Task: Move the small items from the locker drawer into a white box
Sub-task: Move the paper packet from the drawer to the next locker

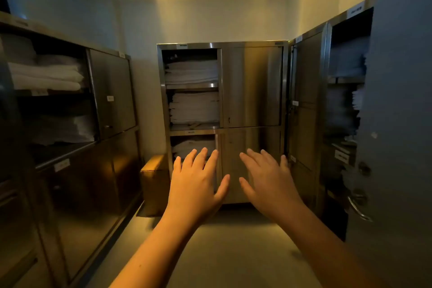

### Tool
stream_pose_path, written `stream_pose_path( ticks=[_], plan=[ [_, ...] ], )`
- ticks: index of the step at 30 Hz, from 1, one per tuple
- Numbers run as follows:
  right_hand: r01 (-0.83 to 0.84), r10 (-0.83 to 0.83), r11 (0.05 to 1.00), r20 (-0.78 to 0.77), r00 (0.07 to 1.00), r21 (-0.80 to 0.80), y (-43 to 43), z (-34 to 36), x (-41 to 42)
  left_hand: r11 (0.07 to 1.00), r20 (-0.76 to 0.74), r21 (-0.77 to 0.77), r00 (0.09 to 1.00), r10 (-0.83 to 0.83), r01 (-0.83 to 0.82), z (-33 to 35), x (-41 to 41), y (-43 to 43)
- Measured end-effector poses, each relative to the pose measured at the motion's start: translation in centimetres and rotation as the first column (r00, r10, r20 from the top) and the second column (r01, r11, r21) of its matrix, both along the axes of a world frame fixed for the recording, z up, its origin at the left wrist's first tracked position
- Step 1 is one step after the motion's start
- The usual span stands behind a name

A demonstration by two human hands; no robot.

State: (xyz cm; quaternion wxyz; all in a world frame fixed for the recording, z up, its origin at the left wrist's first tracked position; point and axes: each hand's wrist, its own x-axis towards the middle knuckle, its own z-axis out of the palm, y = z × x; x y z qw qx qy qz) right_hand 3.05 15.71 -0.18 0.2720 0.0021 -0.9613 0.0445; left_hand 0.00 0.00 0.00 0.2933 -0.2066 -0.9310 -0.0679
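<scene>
My left hand [196,180] and my right hand [266,179] are stretched out in front of me, palms down, fingers spread, holding nothing. Beyond them stands a steel locker cabinet [252,86] against the back wall. Its left side is open and shows shelves with stacks of folded white towels [191,72]. Its right doors are shut. No drawer, small items or white box can be made out in this dim view.
Steel cabinets line the left wall [112,93] and the right wall [308,91], some open with folded linen inside. A brown cardboard box [155,182] sits on the floor left of the back cabinet. A grey door with a lever handle [357,206] stands at the right.
</scene>
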Motion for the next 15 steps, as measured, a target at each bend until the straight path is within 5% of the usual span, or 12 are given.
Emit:
stream_pose_path(
  ticks=[15],
  plan=[
    [-0.1,0.099,0.994,0.012,0.995,0.047,-0.2,-3.4,-21.9,0.995,-0.007,0.091,1.0,0.029,-0.028,-4.5,-21.1,-0.6]
  ],
)
